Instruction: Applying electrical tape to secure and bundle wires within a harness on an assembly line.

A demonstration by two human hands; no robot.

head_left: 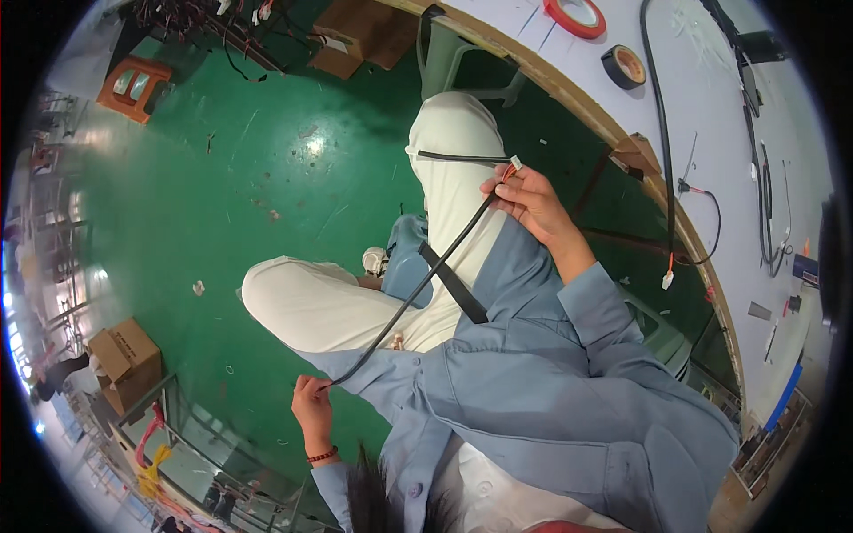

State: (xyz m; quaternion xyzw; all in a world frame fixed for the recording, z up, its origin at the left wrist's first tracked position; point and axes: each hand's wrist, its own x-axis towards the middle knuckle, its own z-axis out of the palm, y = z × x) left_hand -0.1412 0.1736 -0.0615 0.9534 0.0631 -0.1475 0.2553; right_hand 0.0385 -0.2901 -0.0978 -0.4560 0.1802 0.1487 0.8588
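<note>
A black sheathed cable [418, 298] stretches diagonally across my lap between my two hands. My right hand [536, 206] pinches its upper end, where short red and orange wires run into a small white connector [515, 163]. At the lower left, my left hand [313, 413] has its fingers closed round the other end, so that tip is mostly hidden. On my lap, under the cable, lies a flat black strip [455, 284]. A thin black length [462, 158] that looks like cable or tubing rests across my right knee, near the connector.
The white table [569, 53] curves along my right, bearing red tape [576, 16], black tape [624, 67] and several cables [662, 133]. An orange stool [135, 89] and cardboard boxes [126, 360] stand on the green floor [222, 195]. A metal rack [195, 444] is at lower left.
</note>
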